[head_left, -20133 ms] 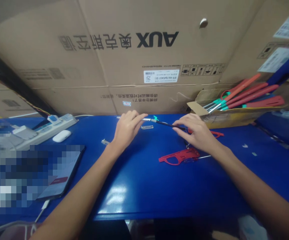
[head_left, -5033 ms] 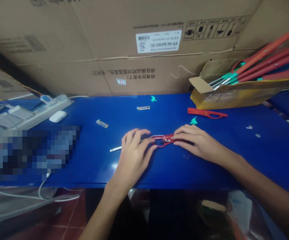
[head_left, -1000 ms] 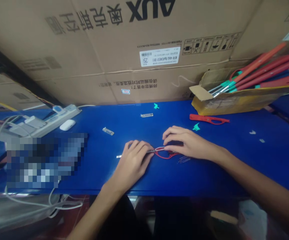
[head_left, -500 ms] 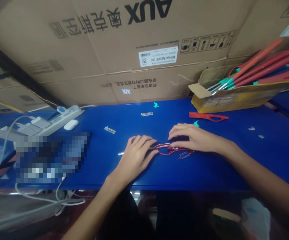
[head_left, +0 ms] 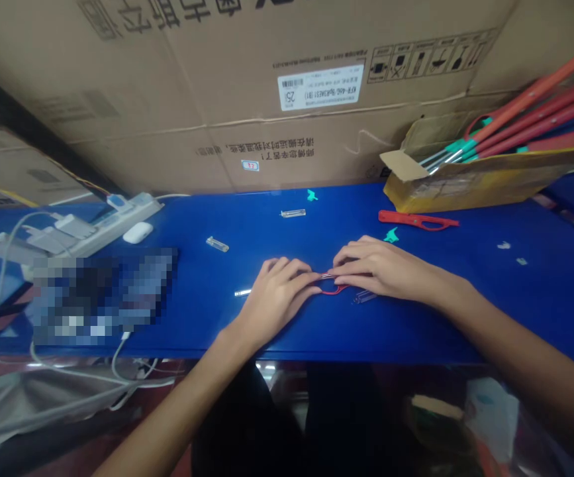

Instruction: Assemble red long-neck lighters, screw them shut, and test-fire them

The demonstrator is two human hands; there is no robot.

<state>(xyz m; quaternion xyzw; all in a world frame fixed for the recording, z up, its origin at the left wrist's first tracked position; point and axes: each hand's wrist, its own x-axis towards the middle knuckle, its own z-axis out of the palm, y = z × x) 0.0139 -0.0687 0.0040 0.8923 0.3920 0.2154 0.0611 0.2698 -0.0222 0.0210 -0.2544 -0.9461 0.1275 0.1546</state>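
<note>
A red long-nosed lighter (head_left: 335, 290), mostly covered by my fingers, lies at the middle of the blue table. A silver tube end (head_left: 242, 292) sticks out to the left of my left hand. My left hand (head_left: 279, 291) is closed, its thumb and fingers pinching the lighter's left part. My right hand (head_left: 373, 265) is also closed, with the fingertips pressed together on the lighter close to the left fingertips. What exactly lies between the fingertips is hidden. Partly under my right hand is a clear plastic fuel tank (head_left: 365, 297). A green trigger piece (head_left: 391, 235) lies just behind that hand.
Another red lighter handle (head_left: 418, 220) lies before a yellow-taped carton (head_left: 470, 189) of red lighters. Clear tanks (head_left: 293, 213) (head_left: 217, 244) and a green piece (head_left: 312, 195) lie farther back. A power strip (head_left: 118, 222), white case (head_left: 138, 232) and cables are left. Large cardboard boxes (head_left: 237, 119) stand behind.
My right hand has closed its fingers and shifted left along the lighter, up to my left fingertips. More of the lighter is covered. The camera view has tilted down slightly.
</note>
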